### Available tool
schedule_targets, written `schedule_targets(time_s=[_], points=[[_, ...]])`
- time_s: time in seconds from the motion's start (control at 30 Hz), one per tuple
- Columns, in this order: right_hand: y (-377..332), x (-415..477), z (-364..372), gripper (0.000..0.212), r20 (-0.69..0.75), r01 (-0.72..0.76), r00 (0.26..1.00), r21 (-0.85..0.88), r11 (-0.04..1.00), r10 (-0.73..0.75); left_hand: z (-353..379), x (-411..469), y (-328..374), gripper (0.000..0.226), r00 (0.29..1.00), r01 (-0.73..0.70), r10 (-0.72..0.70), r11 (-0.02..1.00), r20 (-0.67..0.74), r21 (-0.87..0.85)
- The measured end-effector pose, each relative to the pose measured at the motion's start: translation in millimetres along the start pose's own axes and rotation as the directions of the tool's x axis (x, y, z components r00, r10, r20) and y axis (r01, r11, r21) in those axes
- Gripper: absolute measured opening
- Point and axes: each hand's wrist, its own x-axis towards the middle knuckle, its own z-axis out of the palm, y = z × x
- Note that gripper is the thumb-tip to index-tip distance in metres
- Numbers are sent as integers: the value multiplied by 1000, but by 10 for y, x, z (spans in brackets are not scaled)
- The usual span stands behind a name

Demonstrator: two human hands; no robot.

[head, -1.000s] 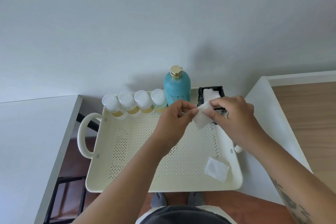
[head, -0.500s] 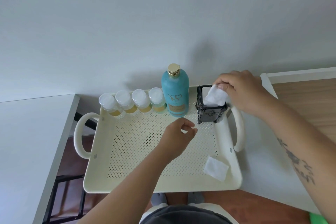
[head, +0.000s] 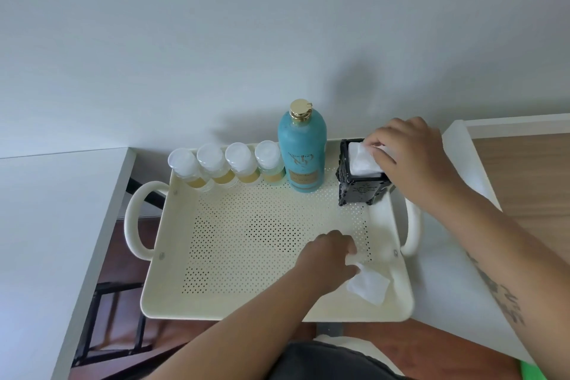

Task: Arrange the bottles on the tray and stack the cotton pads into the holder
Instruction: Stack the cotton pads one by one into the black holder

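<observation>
A cream perforated tray (head: 172, 296) with two loop handles holds everything. Along its far edge stand several small clear bottles (head: 226, 168) with white caps and a tall teal bottle (head: 302, 157) with a gold cap. A black ornate holder (head: 362, 190) stands at the far right corner with white cotton pads (head: 361, 160) in its top. My right hand (head: 410, 157) presses its fingertips on those pads. One loose cotton pad (head: 368, 285) lies at the tray's near right corner, and my left hand (head: 328, 256) pinches its left edge.
A white table (head: 46, 225) lies to the left and a white surface (head: 444, 287) to the right, with a wooden floor (head: 530, 176) beyond. A white wall rises just behind the tray. Dark chair or table legs (head: 117, 333) show below left.
My left hand moved from the tray's middle toward me and right, onto the loose pad. My right hand pushed its pad down into the holder.
</observation>
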Motion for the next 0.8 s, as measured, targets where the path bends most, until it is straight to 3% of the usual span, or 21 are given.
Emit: schedule_targets(time_s=[0.2,0.37,0.47,0.6,0.8], points=[[-35,-271,135,11,-42,35,999,47,998,-33,86,53,42,21,997,-70,72,986,-5,148],[25,-329,261,22,-9,23,1000,5,1000,-23,95,45,23,14,995,-98,100,984,-11,151],[48,-352,295,38,10,27,1000,-23,999,-27,58,-13,-37,11,995,-91,95,992,-43,91],[61,-375,338,42,10,37,999,-68,997,-36,-49,-112,-167,8,996,-45,43,999,-84,-19],[50,-428,347,34,-53,41,998,-66,997,-44,-171,-227,-248,11,986,10,-75,922,-152,-386]])
